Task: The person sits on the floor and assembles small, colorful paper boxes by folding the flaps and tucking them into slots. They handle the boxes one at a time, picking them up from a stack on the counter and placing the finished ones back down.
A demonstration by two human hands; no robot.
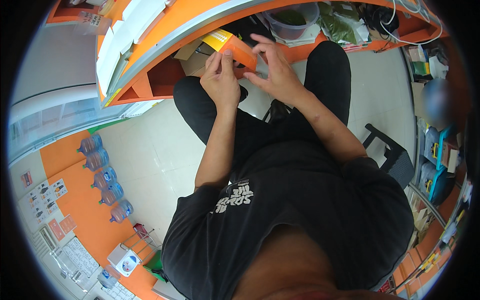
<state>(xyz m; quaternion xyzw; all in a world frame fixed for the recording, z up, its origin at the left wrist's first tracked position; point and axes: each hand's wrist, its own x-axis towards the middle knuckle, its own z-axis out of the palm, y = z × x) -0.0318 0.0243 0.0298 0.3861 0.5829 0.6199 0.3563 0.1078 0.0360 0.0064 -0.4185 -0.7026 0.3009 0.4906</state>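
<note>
An orange and yellow cardboard box (241, 50) is held up in front of my knees, by the shelf under the counter. My left hand (221, 82) pinches its near edge, the thumb lying on the orange side and the fingers bent beneath. At the box's right end is my right hand (281, 75), its thumb and fingers spread apart. Whether a fingertip touches the box there I cannot tell. The underside of the box is hidden.
Above the shelf runs the orange counter edge (195, 27), with white open cartons (131, 35) on top. A clear plastic tub (291, 20) and green packets (336, 22) sit on the shelf. A black stool (395, 157) stands at right. Several water bottles (104, 177) line the left wall.
</note>
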